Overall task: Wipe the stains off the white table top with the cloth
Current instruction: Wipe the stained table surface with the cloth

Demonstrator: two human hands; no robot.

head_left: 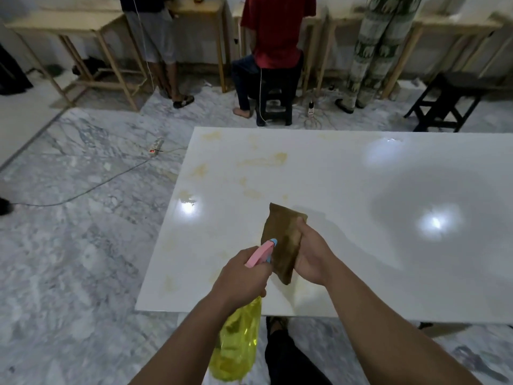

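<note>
Cloth first: the folded brown wiping cloth (pixel 284 240) is held above the glossy white table top (pixel 361 190), near its near-left corner, long axis running from near edge to far edge. The right hand (pixel 312 255) clasps it along its right side, fingers curled around the fold. The left hand (pixel 241 276) is wrapped round a yellow plastic spray bottle with a pink trigger head (pixel 236 343) — nozzle aimed at the cloth. The yellowish stains (pixel 263 161) lie beyond the cloth, towards the far-left corner — probably a forward-left reach for the right hand.
</note>
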